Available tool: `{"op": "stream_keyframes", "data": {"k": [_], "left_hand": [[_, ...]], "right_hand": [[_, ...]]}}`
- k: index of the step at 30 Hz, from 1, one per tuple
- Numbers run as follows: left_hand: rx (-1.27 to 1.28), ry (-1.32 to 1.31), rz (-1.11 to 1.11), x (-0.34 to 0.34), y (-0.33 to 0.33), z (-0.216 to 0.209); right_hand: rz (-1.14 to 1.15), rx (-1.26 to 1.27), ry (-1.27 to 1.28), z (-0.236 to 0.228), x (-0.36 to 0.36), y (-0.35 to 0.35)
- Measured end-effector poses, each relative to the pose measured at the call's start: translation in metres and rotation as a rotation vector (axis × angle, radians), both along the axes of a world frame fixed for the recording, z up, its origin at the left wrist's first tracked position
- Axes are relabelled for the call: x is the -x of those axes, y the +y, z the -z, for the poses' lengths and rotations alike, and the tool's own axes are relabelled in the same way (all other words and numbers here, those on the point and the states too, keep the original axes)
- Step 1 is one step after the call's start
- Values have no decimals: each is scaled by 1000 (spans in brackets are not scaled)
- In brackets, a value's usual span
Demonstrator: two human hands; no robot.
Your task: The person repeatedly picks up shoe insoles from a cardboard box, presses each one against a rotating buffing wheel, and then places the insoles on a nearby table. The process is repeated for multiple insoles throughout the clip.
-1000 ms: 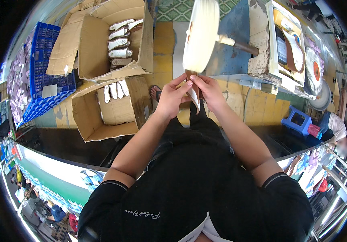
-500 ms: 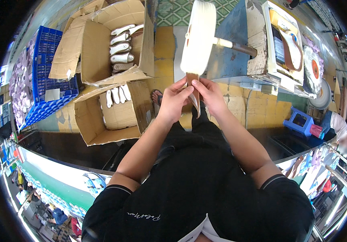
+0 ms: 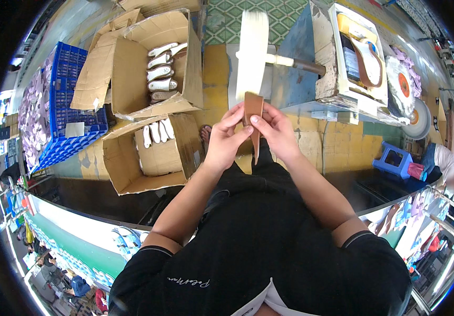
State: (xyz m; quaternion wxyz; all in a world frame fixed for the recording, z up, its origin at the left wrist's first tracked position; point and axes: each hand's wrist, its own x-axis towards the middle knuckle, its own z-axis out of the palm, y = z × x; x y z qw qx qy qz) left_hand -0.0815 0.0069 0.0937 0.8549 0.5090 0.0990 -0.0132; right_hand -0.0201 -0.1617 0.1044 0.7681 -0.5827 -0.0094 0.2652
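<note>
At the lower rim of the cream-white, soft-looking, round wheel (image 3: 253,52), the left hand (image 3: 228,138) and right hand (image 3: 278,131) pinch a brown, leather-like, elongated piece (image 3: 254,104), apparently for buffing, contact unclear, and the next move seems to call for steadily turning its edge.

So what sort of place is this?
Likely a footwear workshop: a white wheel on a shaft, a cardboard box of white sole-shaped pieces, and a brown piece held near the wheel.

Brown sole-like piece (image 3: 254,104), broad end forward, narrow tail back, pinched in fingers (image 3: 241,136)
</note>
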Motion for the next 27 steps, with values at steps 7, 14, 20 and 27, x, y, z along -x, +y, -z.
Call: {"op": "stream_keyframes", "data": {"k": [7, 14, 20, 27], "left_hand": [[-179, -542, 29, 20, -8, -57], [-316, -752, 16, 45, -32, -106], [-311, -735, 39, 67, -39, -134], [-399, -746, -57, 91, -35, -154]], "right_hand": [[-77, 80, -567, -91, 27, -37], [-25, 148, -854, -152, 59, -75], [-65, 223, -900, -173, 82, -92], [-24, 189, -945, -168, 96, -85]]}}
